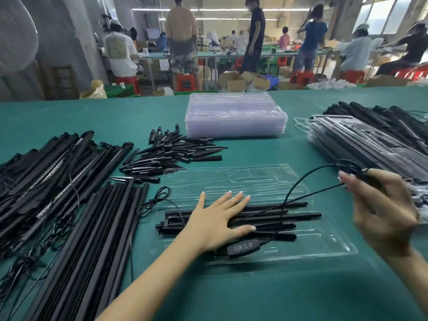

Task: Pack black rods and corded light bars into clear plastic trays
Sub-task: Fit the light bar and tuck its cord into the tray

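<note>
Green table (301, 297): left hand (217, 222) presses rods (289, 215); right hand (384, 205) pinches cord (298, 185).

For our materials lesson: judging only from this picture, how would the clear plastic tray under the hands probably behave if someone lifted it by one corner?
The clear tray looks thin and moulded, so it would probably flex. The black rods lie loose across it under the flat left hand, so they might slide off. It looks light for its size.
</note>
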The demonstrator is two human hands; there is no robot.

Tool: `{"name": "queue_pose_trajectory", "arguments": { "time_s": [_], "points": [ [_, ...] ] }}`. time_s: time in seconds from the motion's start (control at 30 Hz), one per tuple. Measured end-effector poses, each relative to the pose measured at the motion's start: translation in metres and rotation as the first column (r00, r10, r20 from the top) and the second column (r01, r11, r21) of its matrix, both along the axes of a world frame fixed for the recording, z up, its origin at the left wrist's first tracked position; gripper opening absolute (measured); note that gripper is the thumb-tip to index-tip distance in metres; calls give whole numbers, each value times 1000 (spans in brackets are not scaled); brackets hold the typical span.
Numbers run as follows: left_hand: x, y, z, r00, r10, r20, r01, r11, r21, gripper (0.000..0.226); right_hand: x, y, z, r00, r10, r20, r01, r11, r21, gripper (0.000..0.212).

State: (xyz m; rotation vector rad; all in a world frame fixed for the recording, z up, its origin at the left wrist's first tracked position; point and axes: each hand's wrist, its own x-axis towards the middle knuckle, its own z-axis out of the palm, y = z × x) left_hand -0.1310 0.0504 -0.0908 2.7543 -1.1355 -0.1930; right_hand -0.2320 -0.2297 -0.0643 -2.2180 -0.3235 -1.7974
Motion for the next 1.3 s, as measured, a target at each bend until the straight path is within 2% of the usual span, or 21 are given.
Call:
{"name": "queue_pose_trajectory", "arguments": {
  "time_s": [0.07,0.13,0.2,0.3,0.37,0.47,0.63,0.7,0.77,0.83,0.9,1.0,1.1,1.13,1.23,1.3],
  "points": [
    [-2,0,-1,1000,11,11,-11,1000,-19,71,1,-8,7,986,-12,-169,12,1000,-1,25],
    [-6,0,-4,998,16,55,-15,1000,-28,70,-2,-14,12,927,20,-374,-24,1000,-6,35],
    [-8,1,-7,996,26,91,-22,999,-43,68,-8,-23,12,861,-56,-505,-40,984,-176,42],
    [-8,2,-8,993,31,115,-24,998,-62,67,-22,-38,16,844,-281,-457,38,881,-472,43],
    [-9,2,-9,990,27,139,-18,998,-67,65,-32,-45,18,853,-322,-410,55,838,-543,42],
    [-11,2,-10,987,20,159,-7,997,-79,62,-42,-45,19,837,-254,-484,-5,882,-470,26],
    [-11,2,-9,976,-36,214,46,998,-44,55,-52,-26,13,688,-56,-723,-201,944,-264,48],
    [-10,2,-10,974,-50,219,55,998,-18,54,-54,-13,7,671,-15,-741,-172,969,-175,39],
    [-10,1,-11,979,-45,200,48,999,-12,54,-53,-2,0,675,71,-735,-101,995,4,22],
    [-10,1,-12,981,-41,190,44,999,-10,54,-49,9,-5,667,181,-723,-58,980,191,18],
    [-11,1,-12,979,-36,199,40,999,-15,54,-43,18,-8,650,280,-707,-85,951,299,14],
    [-12,1,-9,976,-42,213,53,998,-43,56,-36,30,-11,616,305,-726,-236,951,199,20],
    [-14,-1,-1,947,-169,271,193,979,-62,55,-30,36,-16,599,167,-783,-342,938,-62,32],
    [-16,-2,2,922,-217,319,253,965,-75,55,-29,35,-19,600,139,-788,-345,934,-98,34],
    [-19,-3,6,775,-298,558,445,883,-147,36,-27,32,-23,602,179,-778,-312,950,-23,22],
    [-21,-2,5,671,-327,666,548,824,-147,23,-26,30,-24,597,191,-779,-302,953,2,14]
  ]
}}
